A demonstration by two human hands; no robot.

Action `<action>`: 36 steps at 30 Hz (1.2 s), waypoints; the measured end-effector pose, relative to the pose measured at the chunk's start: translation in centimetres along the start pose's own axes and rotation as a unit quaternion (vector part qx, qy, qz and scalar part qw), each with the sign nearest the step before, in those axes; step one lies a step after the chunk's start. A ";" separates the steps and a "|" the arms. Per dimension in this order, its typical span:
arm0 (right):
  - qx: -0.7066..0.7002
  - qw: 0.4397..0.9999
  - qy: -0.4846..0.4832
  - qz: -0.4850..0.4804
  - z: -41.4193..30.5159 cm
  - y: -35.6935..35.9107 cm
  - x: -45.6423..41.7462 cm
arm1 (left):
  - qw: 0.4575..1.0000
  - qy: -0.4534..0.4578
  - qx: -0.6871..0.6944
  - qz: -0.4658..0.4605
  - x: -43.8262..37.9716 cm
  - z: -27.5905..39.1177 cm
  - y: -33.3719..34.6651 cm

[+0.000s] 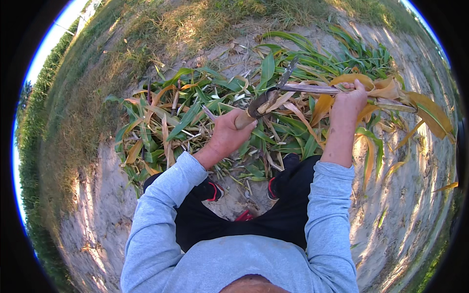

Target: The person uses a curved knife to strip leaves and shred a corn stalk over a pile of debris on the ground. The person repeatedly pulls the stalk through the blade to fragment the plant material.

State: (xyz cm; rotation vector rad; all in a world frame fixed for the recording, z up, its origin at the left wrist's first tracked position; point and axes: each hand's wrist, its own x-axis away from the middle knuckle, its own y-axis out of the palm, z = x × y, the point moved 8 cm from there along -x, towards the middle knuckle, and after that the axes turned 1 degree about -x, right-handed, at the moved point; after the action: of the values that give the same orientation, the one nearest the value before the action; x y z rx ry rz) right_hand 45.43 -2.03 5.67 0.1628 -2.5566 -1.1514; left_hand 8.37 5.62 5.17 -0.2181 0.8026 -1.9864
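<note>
My left hand (231, 128) is closed around the wooden handle (257, 107) of a bladed hand tool. A dark band wraps the handle near its head, and a dark, worn metal blade (288, 72) points away from me. My right hand (350, 100) grips a dry maize stalk (311, 89) with yellowed leaves (430, 113) trailing to the right. The stalk's left end meets the tool beside the base of the blade; whether it is cut there I cannot tell. Beneath both hands lies a heap of chopped green and brown maize leaves (187, 121).
More long green maize leaves (370, 60) lie at the far right of the heap. My shoes (216, 191) stand at the heap's near edge, with a red object (244, 215) on the ground between my legs. Sandy soil (395, 219) and dry grass (205, 22) surround the spot.
</note>
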 end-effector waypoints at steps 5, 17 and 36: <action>-0.020 1.000 0.014 -0.005 -1.2 0.5 0.0 | 0.970 -0.117 -0.198 -0.082 2.1 -10.2 2.1; -0.015 0.999 -0.014 0.037 -1.9 -0.6 0.2 | 0.993 -0.107 -0.039 0.014 -0.5 -4.5 -0.6; 0.053 0.995 -0.028 -0.082 0.2 -0.5 -1.5 | 0.999 -0.032 -0.017 -0.020 -0.1 -2.5 1.4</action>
State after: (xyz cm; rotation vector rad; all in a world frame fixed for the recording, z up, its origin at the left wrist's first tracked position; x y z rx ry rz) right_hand 46.75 -1.84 4.80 0.3761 -2.6988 -1.0900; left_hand 8.32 6.34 2.41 -0.3185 0.7972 -1.9939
